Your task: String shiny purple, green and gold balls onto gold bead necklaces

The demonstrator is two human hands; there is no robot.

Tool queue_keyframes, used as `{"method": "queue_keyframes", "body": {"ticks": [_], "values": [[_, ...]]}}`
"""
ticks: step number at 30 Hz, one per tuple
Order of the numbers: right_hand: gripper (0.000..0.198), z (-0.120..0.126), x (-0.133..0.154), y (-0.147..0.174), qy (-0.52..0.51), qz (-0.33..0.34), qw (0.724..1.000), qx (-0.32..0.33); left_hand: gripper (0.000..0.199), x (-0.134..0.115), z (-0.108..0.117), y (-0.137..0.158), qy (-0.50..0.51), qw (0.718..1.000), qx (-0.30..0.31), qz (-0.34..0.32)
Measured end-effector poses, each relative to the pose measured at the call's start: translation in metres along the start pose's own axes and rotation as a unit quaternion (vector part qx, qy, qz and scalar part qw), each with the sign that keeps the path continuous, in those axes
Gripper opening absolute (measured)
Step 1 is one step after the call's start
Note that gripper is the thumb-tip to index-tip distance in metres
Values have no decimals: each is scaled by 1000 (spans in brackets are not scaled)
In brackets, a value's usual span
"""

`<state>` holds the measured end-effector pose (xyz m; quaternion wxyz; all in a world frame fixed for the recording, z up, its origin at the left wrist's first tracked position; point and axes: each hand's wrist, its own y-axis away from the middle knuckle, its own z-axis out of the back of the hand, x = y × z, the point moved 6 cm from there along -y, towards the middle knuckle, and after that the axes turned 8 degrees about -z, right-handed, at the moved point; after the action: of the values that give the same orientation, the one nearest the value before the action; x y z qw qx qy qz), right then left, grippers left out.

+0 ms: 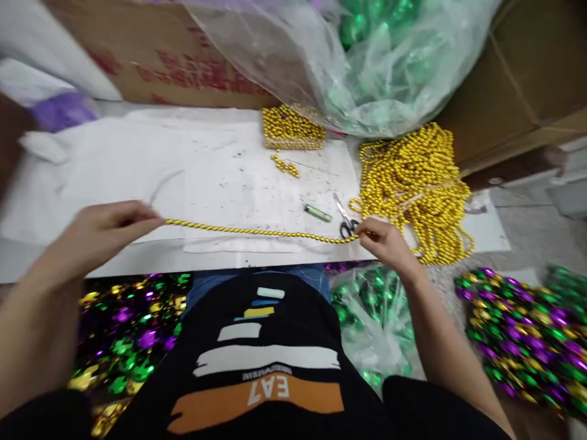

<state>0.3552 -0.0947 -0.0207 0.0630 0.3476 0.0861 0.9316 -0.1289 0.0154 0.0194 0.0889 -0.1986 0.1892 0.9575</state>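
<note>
A gold bead string (257, 231) is stretched nearly level above the front of the white work table (114, 159). My left hand (121, 221) pinches its left end. At the right end, my right hand (381, 237) has its fingers closed around the beads. Just beyond the right hand lie scissors (345, 219) with black handles, partly hidden by the fingers. A green lighter (318, 212) rests to their left. Right of the scissors spreads a large heap of gold bead strands (417, 189).
At the back of the table stands a clear box of gold beads (293, 131), with a few loose gold beads (285, 165) in front. A plastic bag of green balls (389, 67) bulges over the back. Multicoloured beads (523, 336) are piled at right, shiny ones (132, 330) at lower left.
</note>
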Motion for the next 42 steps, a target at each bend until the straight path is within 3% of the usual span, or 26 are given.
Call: {"method": "queue_keyframes", "body": {"ticks": [3,5,8,10,12,13,15,17,18,20,23,26,31,36,42], "values": [[15,3,-5,-9,56,2,998,1,42,-12,-18,-47,74,989,81,-95],[16,3,-13,-12,72,-19,997,4,30,-2,-23,-76,92,988,92,-86],[20,-2,-20,-8,67,-38,997,14,13,10,-17,-99,13,1000,7,-24],[21,-6,-16,-4,50,-29,998,15,15,-8,-15,-96,-25,996,-90,-14],[22,-10,-6,-2,38,-9,999,9,20,-57,-31,-83,30,986,-142,-79],[22,-12,1,-2,35,5,999,8,22,-91,-48,-76,99,977,-120,-144],[21,-17,16,-3,27,36,999,4,25,-171,-93,-56,205,930,-4,-306],[19,-19,30,-3,12,64,998,2,34,-238,-131,-38,253,869,84,-418],[18,-19,34,-2,3,73,997,-3,36,-260,-146,-34,275,852,109,-432],[15,-17,36,0,-20,78,997,-20,37,-283,-168,-37,310,850,139,-403],[13,-15,27,5,-49,68,995,-48,27,-281,-185,-47,324,865,182,-337],[11,-19,20,9,-58,72,994,-52,16,-270,-191,-53,288,874,198,-339],[11,-25,14,8,15,111,991,-75,17,-265,-199,-55,166,885,150,-408],[15,-22,-3,8,97,134,979,-123,21,-261,-210,-56,86,891,137,-424],[16,-3,-40,15,189,60,961,-191,23,-237,-217,-67,6,900,96,-424]]}}
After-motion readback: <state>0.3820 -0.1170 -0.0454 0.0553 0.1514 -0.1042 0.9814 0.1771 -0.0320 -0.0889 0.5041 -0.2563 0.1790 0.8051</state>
